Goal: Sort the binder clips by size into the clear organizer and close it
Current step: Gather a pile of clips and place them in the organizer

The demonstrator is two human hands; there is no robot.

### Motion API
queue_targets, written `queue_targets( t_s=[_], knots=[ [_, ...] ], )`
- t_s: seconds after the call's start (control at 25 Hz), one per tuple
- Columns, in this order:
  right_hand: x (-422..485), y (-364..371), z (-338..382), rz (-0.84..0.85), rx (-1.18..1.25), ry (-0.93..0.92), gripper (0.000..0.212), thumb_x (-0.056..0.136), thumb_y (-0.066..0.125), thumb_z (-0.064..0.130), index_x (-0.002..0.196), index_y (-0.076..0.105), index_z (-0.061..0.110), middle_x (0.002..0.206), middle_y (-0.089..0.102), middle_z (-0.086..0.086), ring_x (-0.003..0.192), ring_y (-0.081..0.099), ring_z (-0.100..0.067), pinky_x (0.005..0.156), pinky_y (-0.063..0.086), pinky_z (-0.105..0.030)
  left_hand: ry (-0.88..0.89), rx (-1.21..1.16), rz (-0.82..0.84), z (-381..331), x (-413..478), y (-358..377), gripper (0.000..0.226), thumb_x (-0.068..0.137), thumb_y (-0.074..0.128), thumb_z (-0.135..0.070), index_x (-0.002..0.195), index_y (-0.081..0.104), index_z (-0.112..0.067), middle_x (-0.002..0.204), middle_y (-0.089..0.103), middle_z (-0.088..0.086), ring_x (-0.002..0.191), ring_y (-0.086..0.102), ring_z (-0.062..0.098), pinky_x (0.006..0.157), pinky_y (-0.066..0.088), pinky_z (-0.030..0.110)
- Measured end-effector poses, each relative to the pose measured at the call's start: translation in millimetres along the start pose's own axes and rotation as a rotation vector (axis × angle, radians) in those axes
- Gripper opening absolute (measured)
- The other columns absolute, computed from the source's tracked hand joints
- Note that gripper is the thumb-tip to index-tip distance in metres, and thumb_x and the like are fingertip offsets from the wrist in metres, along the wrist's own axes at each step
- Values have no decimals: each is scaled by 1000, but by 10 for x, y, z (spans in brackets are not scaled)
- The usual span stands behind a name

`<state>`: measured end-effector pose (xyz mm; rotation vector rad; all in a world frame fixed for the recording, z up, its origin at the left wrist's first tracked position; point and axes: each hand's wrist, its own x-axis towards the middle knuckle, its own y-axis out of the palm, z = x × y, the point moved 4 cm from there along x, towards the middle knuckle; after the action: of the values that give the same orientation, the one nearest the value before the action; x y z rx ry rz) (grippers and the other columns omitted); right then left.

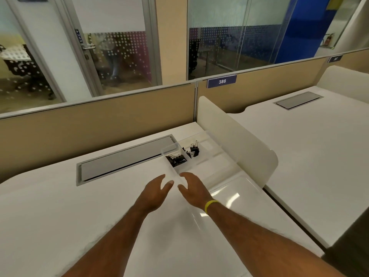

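Person, head view | left hand (154,193): bare | left forearm (111,236): bare down to the lower frame edge | right hand (192,189): bare | right forearm (259,232): bare likewise | wristband (210,204): narrow, smooth, bright yellow, encircling the right wrist

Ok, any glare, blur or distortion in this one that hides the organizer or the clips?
Head view: wide-angle bending curves the partition tops; light is even, shadows faint; the clear organizer nearly vanishes against the white desk, with glare streaks on its plastic beside the right hand; the binder clips read only as dark clusters; slight softness throughout.
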<state>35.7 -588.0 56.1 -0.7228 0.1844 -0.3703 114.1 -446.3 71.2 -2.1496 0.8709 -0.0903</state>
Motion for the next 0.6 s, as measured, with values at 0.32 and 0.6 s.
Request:
queue_targets(
  t_s=[0.32,0.6],
  knots=[
    [-696,816,623,45,-163,-154,59,94,56,34,147,35,18,156,30,-3,145,24,-17,118,19,-30,22,467,-42,932,-1053,-422,83,87,28,-74,153,18,-24,161,18,2,149,12,25,119,13,48],
    [-1232,1718,1163,146,-367,-238,78,91,54,51,154,15,26,163,7,-4,150,5,-21,121,8,-41,-4,533,-58,1880,-1969,-755,104,70,13,-89,154,6,-28,163,-1,1,150,-6,26,119,0,54]
  ],
)
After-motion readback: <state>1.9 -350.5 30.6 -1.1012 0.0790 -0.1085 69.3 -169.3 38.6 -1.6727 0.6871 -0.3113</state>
